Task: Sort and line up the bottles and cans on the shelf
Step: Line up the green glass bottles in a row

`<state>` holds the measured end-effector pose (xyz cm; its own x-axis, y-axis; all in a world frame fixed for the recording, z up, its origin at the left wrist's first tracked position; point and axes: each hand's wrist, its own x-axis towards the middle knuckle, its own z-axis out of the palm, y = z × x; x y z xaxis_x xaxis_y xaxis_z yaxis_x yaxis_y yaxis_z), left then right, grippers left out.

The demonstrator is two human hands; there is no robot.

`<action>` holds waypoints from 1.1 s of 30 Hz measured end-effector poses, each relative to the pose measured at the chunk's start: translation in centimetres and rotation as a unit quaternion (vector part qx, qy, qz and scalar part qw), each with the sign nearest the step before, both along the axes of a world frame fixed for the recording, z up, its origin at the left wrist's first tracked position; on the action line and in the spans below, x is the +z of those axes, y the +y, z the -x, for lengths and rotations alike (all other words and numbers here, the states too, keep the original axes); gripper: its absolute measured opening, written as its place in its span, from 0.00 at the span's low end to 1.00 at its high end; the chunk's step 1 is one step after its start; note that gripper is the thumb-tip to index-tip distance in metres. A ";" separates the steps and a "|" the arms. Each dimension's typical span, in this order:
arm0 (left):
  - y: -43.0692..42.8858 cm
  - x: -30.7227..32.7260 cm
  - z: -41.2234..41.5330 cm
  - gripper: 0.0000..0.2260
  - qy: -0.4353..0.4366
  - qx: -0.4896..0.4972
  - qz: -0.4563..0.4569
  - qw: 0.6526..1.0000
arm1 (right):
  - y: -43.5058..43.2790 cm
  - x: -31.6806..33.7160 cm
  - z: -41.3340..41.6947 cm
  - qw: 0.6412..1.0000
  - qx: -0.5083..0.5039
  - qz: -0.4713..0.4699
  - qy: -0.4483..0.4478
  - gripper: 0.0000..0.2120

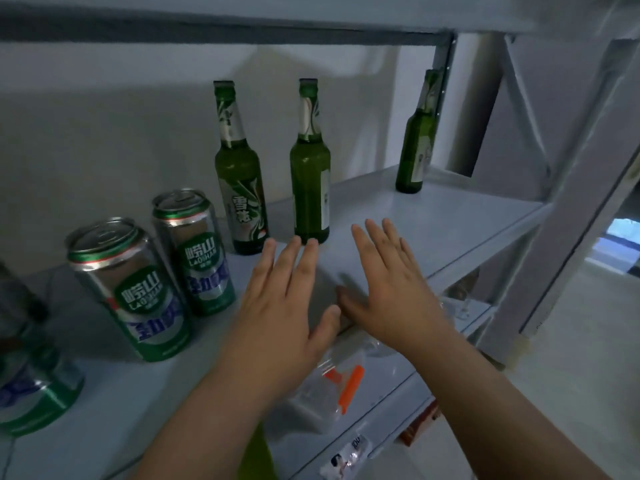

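Three green glass bottles stand upright on the white shelf [450,216]: one [240,188] with its label facing me, a second [310,181] just right of it, and a third [417,143] far right by the shelf post. Two green-and-silver cans [194,251] [131,289] stand to the left, and a third can [31,386] is cut off at the left edge. My left hand [284,306] lies flat and open over the shelf front, fingertips just short of the middle bottle's base. My right hand [391,282] is open beside it, holding nothing.
A lower shelf [398,379] holds clear plastic packaging with an orange piece [349,382] and other wrappers. The shelf's upright post and diagonal brace [561,188] stand at the right. The shelf above [242,26] limits headroom. A wall backs the shelf.
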<state>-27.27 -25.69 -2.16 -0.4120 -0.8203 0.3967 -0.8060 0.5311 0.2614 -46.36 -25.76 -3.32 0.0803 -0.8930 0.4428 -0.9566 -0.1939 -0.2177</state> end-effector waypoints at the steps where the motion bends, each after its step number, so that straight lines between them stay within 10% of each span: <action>1: -0.5 0.1 0.7 0.36 0.008 0.019 -0.008 1.000 | -1.4 0.3 0.7 0.999 0.028 -0.003 -0.019 0.41; 7: -2.3 1.0 5.4 0.38 0.194 0.125 -0.100 0.968 | -8.9 3.9 4.2 0.935 0.210 -0.119 -0.260 0.21; 15: -9.2 2.8 8.0 0.40 0.375 0.318 -0.017 0.871 | -19.4 4.1 5.3 0.889 0.235 -0.243 -0.309 0.39; 20: -15.6 1.4 5.8 0.46 0.454 0.366 -0.086 0.808 | -22.0 3.8 4.5 0.884 0.280 -0.248 -0.282 0.34; 33: -19.1 -0.7 5.2 0.25 0.401 0.292 -0.051 0.867 | -23.6 2.3 3.4 0.887 0.256 -0.145 -0.357 0.28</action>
<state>-32.50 -44.78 -2.81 0.4601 -0.8437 0.2766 -0.4662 0.0356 0.8840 -49.80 -49.33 -0.98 0.3000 -0.9049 0.3020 -0.3584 -0.4003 -0.8434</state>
